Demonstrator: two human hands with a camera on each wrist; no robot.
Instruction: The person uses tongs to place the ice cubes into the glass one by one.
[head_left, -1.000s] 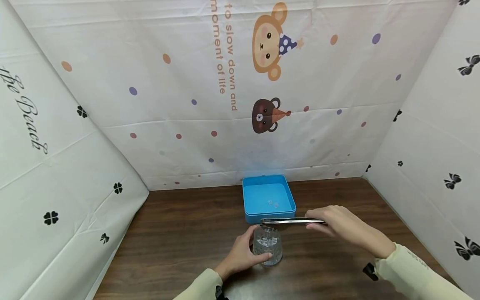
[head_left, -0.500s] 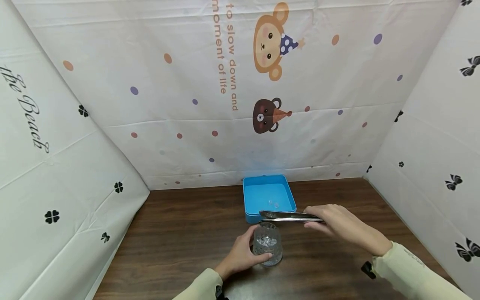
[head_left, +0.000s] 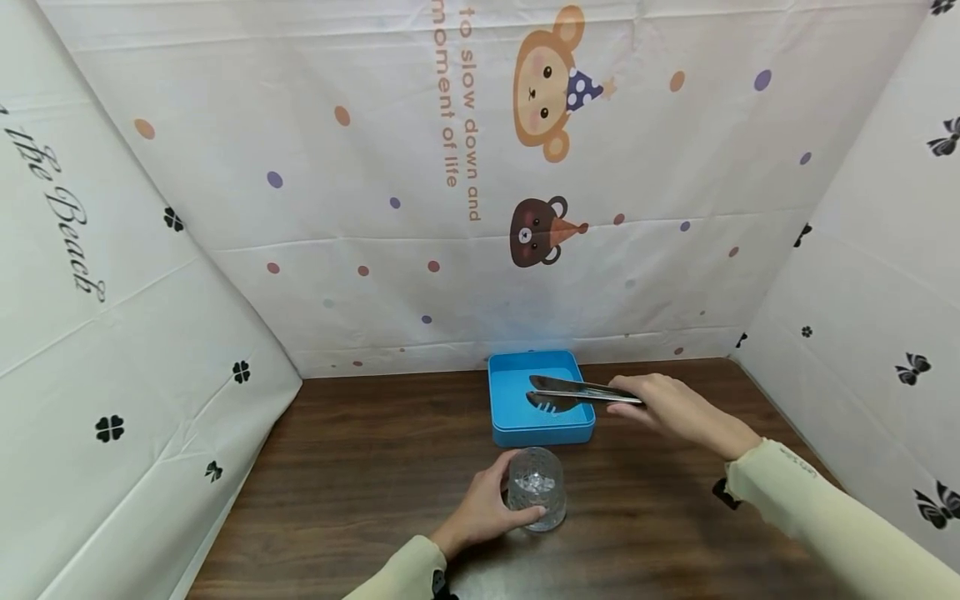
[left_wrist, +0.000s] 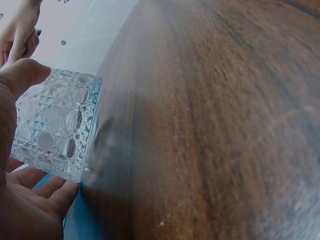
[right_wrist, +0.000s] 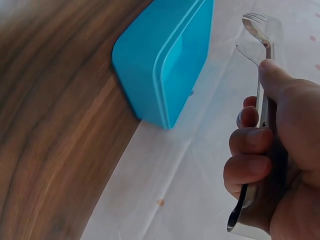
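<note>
My left hand grips a clear patterned glass that stands upright on the table, thumb on the near side and fingers behind. Small clear pieces like ice cubes show inside it. In the left wrist view the glass shows its diamond-cut wall. My right hand holds metal tongs, their tips slightly apart over the blue tray. In the right wrist view, thumb and fingers wrap round the tongs; nothing shows between the tips. The clear pieces seen earlier in the tray are mostly hidden behind the tongs.
The blue tray stands behind the glass, near the back edge of the brown wooden table. White printed cloth hangs behind and along both sides of the table.
My right hand has lifted the tongs away from the glass rim and carried them forward over the blue tray. Their tips have parted. The left hand and glass have stayed put.
</note>
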